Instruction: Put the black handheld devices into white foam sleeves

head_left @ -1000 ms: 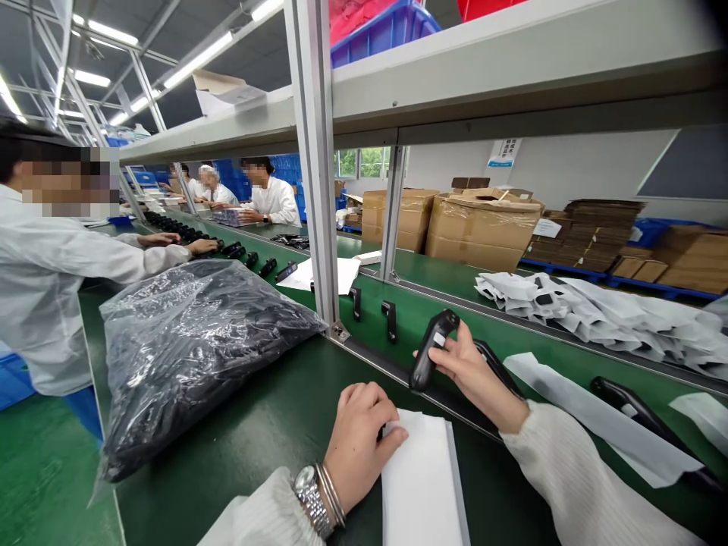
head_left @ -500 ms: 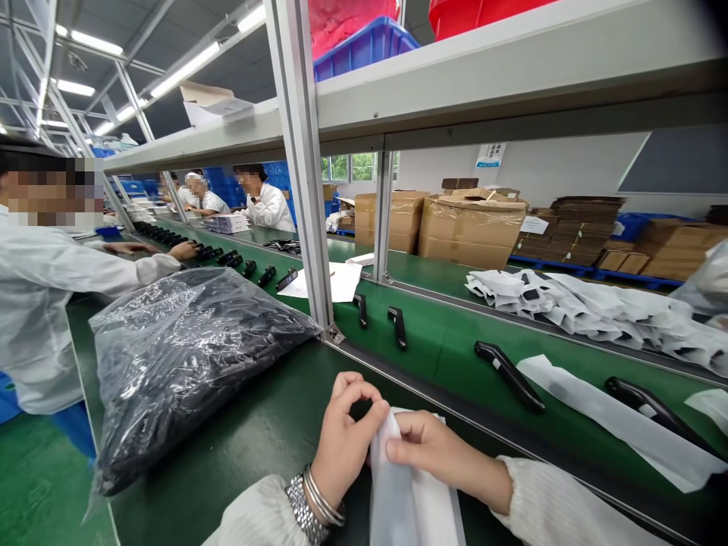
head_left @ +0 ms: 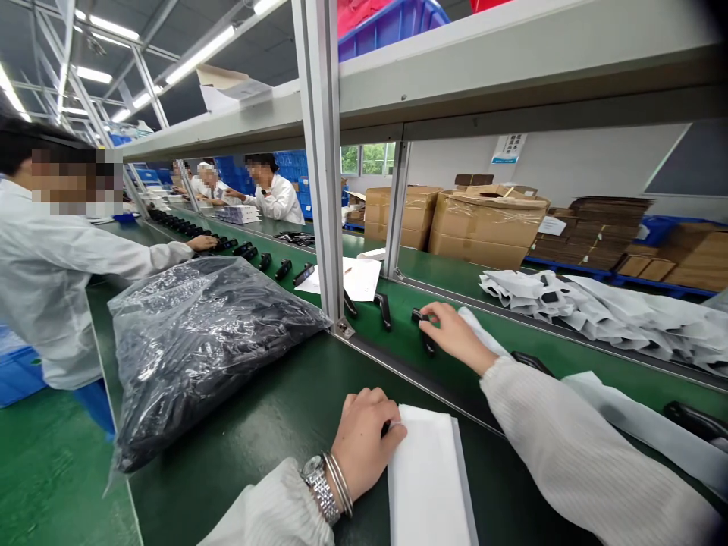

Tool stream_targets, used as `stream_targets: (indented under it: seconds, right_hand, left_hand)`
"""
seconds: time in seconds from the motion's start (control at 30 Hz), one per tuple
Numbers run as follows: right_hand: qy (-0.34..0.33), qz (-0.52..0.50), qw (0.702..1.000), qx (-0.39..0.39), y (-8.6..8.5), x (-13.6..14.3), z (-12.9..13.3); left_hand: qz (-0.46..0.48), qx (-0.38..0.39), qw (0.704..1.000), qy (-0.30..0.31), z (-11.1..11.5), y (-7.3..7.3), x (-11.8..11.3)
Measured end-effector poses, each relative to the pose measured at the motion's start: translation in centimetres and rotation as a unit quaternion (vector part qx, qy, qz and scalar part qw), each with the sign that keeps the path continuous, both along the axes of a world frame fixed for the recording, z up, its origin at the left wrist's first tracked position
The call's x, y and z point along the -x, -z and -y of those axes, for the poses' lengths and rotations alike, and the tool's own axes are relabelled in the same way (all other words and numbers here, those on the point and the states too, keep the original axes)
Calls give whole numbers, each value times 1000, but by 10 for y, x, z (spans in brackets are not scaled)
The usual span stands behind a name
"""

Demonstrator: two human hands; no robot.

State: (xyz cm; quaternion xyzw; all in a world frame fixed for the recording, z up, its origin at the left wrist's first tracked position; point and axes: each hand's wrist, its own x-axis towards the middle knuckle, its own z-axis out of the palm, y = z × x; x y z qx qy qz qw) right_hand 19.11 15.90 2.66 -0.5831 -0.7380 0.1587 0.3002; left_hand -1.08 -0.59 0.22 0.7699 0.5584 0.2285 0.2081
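My left hand [head_left: 367, 436] is closed at the upper left corner of a flat stack of white sleeves [head_left: 429, 474] on the green bench, thumb against its edge. How many layers it pinches is hidden. My right hand [head_left: 455, 334] reaches over the conveyor belt, its thumb and fingers closed on the top end of a black handle-shaped part [head_left: 428, 343]. Under and beside the right wrist lies a white sleeve [head_left: 482, 330]. Another black part [head_left: 531, 360] lies partly behind my sleeve, and a second white sleeve [head_left: 637, 417] lies further right.
A clear bag of black items [head_left: 210, 341] lies left on the bench. A metal post [head_left: 321, 167] stands ahead under a shelf [head_left: 512, 68]. White sleeves [head_left: 603, 318] are heaped beyond the belt. A co-worker [head_left: 51, 258] reaches to the belt at left.
My right hand has left the white sleeves and reached forward to a black part on the belt. Belt items have shifted left. My left hand stays at the stack's corner, now lower.
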Motion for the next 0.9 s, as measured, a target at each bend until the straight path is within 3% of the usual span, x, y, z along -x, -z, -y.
stream_targets:
  seconds: [0.1,0.2,0.37,0.47,0.57,0.73,0.9]
  right_hand:
    - [-12,5,999,50,16,48,-22]
    - [15,-15,996,90,27,77,-45]
    - [33,-116,982,145,36,72,-59]
    - [0,-200,965,170,38,50,-38]
    - [-59,-286,941,170,36,28,3]
    - [-159,-489,844,151,29,6,72]
    - [-196,-490,832,168,24,8,107]
  left_hand:
    - [-1,-29,999,16,-1,1,0]
    - [-11,-44,999,28,-1,2,0]
    - [34,-52,997,40,1,3,0]
    - [51,-61,996,35,1,0,0]
    - [70,-69,995,18,0,-3,1]
    - [120,-62,991,3,0,-6,0]
    - [182,-31,983,5,7,-12,-3]
